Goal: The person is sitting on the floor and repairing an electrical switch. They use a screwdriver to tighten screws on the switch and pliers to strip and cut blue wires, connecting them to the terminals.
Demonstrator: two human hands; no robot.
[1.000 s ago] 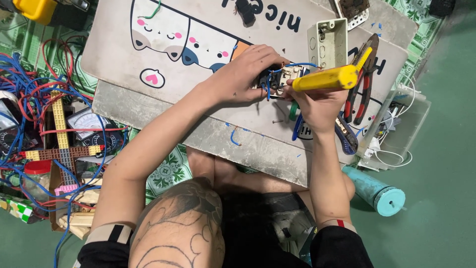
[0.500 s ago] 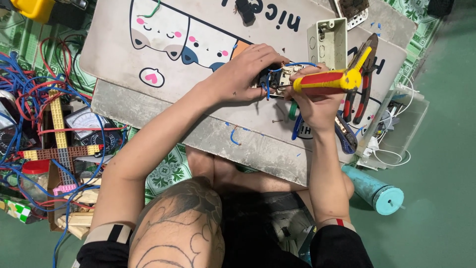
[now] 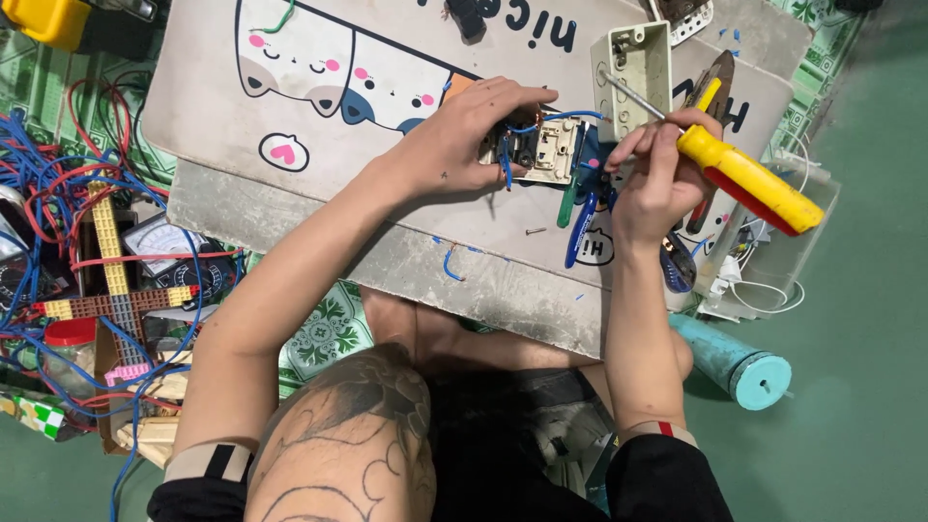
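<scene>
The switch module [image 3: 543, 150] is best held firmly by the left hand [image 3: 464, 140] while the screwdriver [image 3: 720, 159], gripped by the right hand [image 3: 657, 179], is apparently realigned squarely.

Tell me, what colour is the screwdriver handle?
Yellow with a red part, seen in the head view: the screwdriver is in the right hand.

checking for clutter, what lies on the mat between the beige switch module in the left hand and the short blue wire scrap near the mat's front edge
In the head view, one small dark screw lies between the beige switch module and the short blue wire scrap; otherwise that stretch of printed mat is bare.
</scene>
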